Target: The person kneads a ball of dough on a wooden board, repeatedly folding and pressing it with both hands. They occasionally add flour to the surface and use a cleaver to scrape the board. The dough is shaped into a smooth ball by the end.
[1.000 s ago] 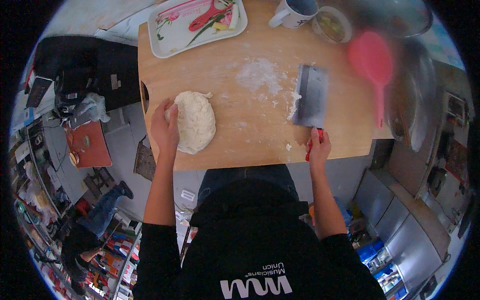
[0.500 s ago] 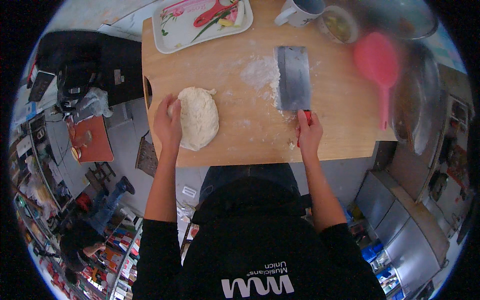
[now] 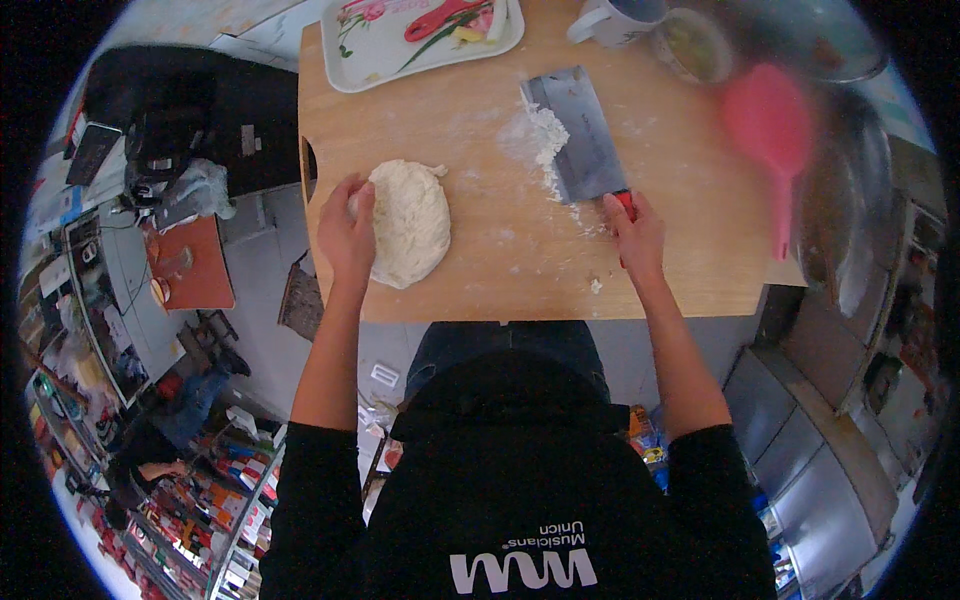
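A pale lump of dough (image 3: 411, 225) lies on the left part of the wooden board (image 3: 480, 285). My left hand (image 3: 347, 232) is at its left edge, loosely curved, thumb apart from the fingers; it grips nothing. My right hand (image 3: 638, 232) is closed round the red handle of a cleaver (image 3: 582, 140). The broad grey blade lies nearly flat over the board, slanting up and to the left. Crumbly white flour (image 3: 548, 137) is heaped along the blade's left edge, partly on the blade, with a thin dusting beside it.
A white tray (image 3: 370, 75) with a red utensil and vegetable pieces is at the far left. A mug (image 3: 618, 22), a bowl (image 3: 692, 48) and a pink ladle (image 3: 770, 125) stand far right, beside large metal basins (image 3: 850, 200). A person (image 3: 155, 460) is at the lower left.
The cleaver has tilted, its far end swinging left, and flour has bunched up against its left edge. My left hand still stays beside the dough. The whole view has shifted slightly.
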A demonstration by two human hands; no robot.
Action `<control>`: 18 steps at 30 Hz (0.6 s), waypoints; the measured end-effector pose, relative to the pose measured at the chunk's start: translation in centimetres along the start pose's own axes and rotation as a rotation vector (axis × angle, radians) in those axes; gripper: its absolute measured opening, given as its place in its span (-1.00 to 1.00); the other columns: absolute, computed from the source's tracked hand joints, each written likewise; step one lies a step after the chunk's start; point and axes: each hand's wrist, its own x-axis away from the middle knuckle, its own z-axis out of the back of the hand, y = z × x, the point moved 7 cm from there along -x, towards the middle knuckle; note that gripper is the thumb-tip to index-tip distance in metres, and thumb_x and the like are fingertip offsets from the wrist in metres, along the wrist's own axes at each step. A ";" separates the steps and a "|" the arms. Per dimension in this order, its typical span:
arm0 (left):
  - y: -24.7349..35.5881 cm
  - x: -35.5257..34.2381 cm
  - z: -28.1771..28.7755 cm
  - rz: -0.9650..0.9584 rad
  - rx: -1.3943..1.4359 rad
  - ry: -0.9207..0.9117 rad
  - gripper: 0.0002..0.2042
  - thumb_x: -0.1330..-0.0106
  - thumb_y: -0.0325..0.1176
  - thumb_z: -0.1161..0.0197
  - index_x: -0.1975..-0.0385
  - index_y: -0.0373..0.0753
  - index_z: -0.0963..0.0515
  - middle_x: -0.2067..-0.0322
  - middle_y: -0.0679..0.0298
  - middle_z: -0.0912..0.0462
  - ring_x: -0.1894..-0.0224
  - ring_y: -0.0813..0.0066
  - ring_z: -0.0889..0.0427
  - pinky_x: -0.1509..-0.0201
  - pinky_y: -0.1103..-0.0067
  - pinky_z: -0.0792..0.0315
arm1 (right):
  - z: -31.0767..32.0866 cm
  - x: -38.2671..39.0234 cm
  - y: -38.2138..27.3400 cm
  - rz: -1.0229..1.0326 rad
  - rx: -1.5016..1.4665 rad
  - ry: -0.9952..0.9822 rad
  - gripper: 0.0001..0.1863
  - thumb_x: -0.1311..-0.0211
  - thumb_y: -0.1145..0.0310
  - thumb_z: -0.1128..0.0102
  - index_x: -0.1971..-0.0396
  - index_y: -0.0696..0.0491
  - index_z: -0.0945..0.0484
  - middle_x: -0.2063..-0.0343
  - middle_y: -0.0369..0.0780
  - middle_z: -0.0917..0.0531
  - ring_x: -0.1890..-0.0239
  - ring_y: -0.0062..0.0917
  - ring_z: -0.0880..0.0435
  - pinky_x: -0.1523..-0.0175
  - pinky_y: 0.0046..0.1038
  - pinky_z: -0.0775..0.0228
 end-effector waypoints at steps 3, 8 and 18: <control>-0.4 0.1 -0.1 0.056 0.049 -0.011 -0.67 -0.21 -0.13 -0.09 0.16 -0.21 -0.51 0.28 0.19 -0.60 0.19 0.28 -0.54 0.12 0.50 -0.37 | 0.3 -0.5 -0.4 -0.029 -0.007 -0.075 -0.73 -0.16 0.18 -0.13 0.50 0.09 -0.45 0.76 -0.37 -0.38 0.75 -0.73 -0.30 0.67 -0.60 -0.10; -0.1 0.1 0.0 0.026 0.024 0.008 -0.67 -0.22 -0.15 -0.08 0.15 -0.23 -0.50 0.29 0.19 -0.60 0.19 0.28 -0.54 0.11 0.49 -0.37 | 0.6 -1.3 0.1 -0.003 0.083 -0.172 -0.75 -0.14 0.21 -0.14 0.44 0.11 -0.47 0.74 -0.36 -0.39 0.72 -0.71 -0.33 0.62 -0.59 -0.13; -0.9 0.0 -0.2 0.036 0.041 0.020 -0.68 -0.23 -0.16 -0.08 0.15 -0.24 -0.50 0.29 0.19 -0.60 0.20 0.27 -0.55 0.13 0.49 -0.37 | 2.7 1.9 -2.0 0.323 0.360 -0.240 -0.66 -0.08 0.15 -0.19 0.26 0.10 -0.49 0.60 -0.07 -0.56 0.54 -0.26 -0.58 0.42 -0.35 -0.39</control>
